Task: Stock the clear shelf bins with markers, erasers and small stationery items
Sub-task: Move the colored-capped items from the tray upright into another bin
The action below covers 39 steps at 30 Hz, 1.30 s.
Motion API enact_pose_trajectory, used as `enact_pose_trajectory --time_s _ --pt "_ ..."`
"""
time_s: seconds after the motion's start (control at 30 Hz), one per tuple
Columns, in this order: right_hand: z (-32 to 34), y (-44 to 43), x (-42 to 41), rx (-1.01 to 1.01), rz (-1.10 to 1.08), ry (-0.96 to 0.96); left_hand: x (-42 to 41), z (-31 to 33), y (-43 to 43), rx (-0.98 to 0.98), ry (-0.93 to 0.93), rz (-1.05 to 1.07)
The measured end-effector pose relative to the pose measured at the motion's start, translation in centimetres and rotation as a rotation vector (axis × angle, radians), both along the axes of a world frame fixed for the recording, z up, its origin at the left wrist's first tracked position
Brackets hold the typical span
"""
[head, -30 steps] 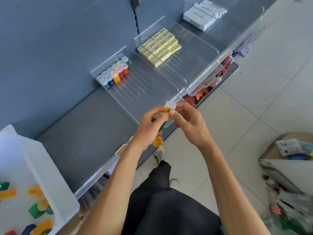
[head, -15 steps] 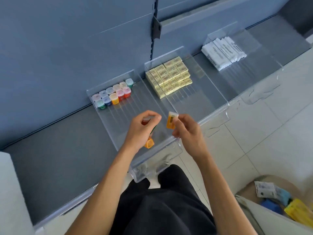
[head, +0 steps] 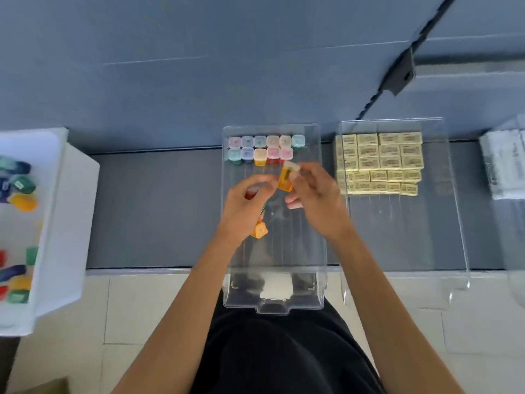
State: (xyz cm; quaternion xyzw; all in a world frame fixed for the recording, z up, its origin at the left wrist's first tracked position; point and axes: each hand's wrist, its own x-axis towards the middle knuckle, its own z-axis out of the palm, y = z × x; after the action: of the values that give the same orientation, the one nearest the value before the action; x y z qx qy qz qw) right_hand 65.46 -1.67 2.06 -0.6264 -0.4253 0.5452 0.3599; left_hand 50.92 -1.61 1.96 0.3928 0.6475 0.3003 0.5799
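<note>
Head: markers [head: 285, 180] in both hands [head: 316, 196]

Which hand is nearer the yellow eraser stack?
Right. The right hand, pinching an orange marker, sits just left of the yellow erasers; the left hand, gripping more markers, is farther left.

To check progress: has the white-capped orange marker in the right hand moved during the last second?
Yes. The orange marker went from the clear plastic bin's front lip toward the capped marker rows at its back.
</note>
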Motion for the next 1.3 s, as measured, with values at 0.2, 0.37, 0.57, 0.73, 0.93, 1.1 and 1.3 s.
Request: enact_pose_trajectory --time_s 0.2,0.37,0.57,0.73,0.93,1.1,1.3 --pt "-0.7 0.4 -1.2 0.062 0.061 -0.146 -0.1 -1.0 1.5 -0.060 -0.116 -0.021" --pt "-1.0 1.3 0.0 0.203 0.140 -0.452 -0.1 -2.0 2.9 -0.098 -0.158 -0.115" --pt "-1.8 3.0 1.2 0.237 0.168 -0.809 0.3 -2.7 3.4 -0.163 -0.143 -0.129" --pt "-3.0 4.2 0.5 0.339 0.087 -1.120 0.5 -3.1 4.8 -0.178 -0.076 -0.046" --pt "-4.0 5.7 -0.5 0.232 0.245 -1.383 1.2 -3.3 5.5 -0.214 -0.062 -0.006" --pt "-4.6 6.8 -0.7 0.225 0.269 -1.471 0.9 -3.9 5.5 -0.217 -0.034 0.018" --pt "-5.2 7.5 -0.4 0.264 0.234 -1.425 0.6 -4.8 5.9 -0.198 -0.027 0.035"
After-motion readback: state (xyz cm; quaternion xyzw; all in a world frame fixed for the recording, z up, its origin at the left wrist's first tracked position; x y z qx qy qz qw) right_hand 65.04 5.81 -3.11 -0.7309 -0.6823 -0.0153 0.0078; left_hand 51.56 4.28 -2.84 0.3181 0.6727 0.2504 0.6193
